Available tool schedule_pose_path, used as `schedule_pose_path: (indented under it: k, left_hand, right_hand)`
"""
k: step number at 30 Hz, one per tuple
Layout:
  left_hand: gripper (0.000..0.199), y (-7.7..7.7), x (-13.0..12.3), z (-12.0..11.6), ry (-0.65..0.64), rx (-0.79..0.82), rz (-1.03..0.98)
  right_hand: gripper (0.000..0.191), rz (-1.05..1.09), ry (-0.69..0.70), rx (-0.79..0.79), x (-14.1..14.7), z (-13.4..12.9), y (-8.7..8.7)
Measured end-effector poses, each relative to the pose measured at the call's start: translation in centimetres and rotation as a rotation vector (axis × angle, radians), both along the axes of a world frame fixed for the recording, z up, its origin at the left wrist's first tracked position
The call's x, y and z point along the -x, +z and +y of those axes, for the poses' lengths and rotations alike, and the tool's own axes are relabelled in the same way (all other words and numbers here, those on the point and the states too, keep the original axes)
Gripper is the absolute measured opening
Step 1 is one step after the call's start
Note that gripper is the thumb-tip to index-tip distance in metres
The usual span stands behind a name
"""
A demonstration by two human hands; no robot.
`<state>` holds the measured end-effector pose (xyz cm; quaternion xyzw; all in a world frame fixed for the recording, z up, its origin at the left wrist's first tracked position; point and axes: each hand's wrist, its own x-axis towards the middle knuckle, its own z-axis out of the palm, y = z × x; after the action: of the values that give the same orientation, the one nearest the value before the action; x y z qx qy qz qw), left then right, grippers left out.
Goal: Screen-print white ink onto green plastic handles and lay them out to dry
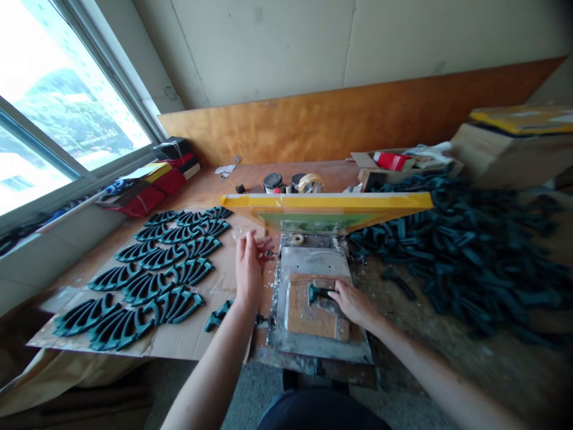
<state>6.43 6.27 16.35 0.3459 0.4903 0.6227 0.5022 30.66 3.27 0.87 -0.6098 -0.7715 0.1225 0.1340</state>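
My right hand (351, 303) grips a dark green plastic handle-shaped piece (317, 294) over a wooden block (298, 322). The block lies on a flat metal plate (280, 343). My left hand (250, 263) is raised beside the plate's left edge, slightly blurred, with its fingers apart and nothing visible in them. Past the plate, a yellow-edged screen frame (326, 203) is tilted up, its green mesh facing down toward me. A couple of loose dark green pieces (218, 315) lie left of my left forearm.
Rows of fanned dark green pieces (147, 263) cover a cardboard sheet (174, 341) on the left. A large heap of similar pieces (470, 257) spreads on the right. Dark-lidded jars (273, 182) and a tape roll (311, 183) stand behind the frame. Cardboard boxes (505, 152) sit back right.
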Motion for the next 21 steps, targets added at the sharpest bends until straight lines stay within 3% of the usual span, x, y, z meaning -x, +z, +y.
schedule_pose_path:
  k: [1,3,6,8,9,12,15,18,21]
  left_hand:
    - [0.058,-1.8,-1.0,-1.8,-0.072,0.109,0.0]
    - [0.066,-5.7,-3.1,-5.8,-0.417,0.457,-0.001]
    - [0.062,-10.0,-4.9,-10.2,-0.363,0.58,-0.12]
    - [0.056,-11.3,-3.9,-11.0,-0.233,0.563,-0.158]
    - [0.054,-11.8,-2.6,-10.8,-0.169,0.556,-0.142]
    - [0.047,-13.3,3.9,-10.5,0.069,0.601,0.025]
    - [0.046,-16.0,10.6,-11.6,0.257,0.774,0.271]
    - [0.052,-18.9,14.1,-12.7,0.164,0.931,0.544]
    - [0.054,-19.9,15.1,-12.4,0.025,0.975,0.686]
  right_hand:
    - [0.016,0.047,-0.048,0.003,0.9,-0.5,0.5]
    - [0.018,0.15,-0.074,-0.063,3.0,-1.8,1.8]
    - [0.014,0.256,0.209,-0.174,5.4,-3.4,3.5]
    - [0.014,0.277,0.378,-0.208,4.4,-3.1,3.7]
    - [0.016,0.27,0.37,-0.236,2.8,-2.4,3.4]
    - [0.022,0.134,0.008,-0.35,-5.7,1.3,0.1]
    - [0.036,-0.125,-0.303,-0.265,-15.2,4.5,-5.8]
    - [0.046,-0.105,-0.398,-0.048,-21.2,4.9,-10.6]
    - [0.05,0.061,-0.524,0.066,-22.1,4.2,-11.5]
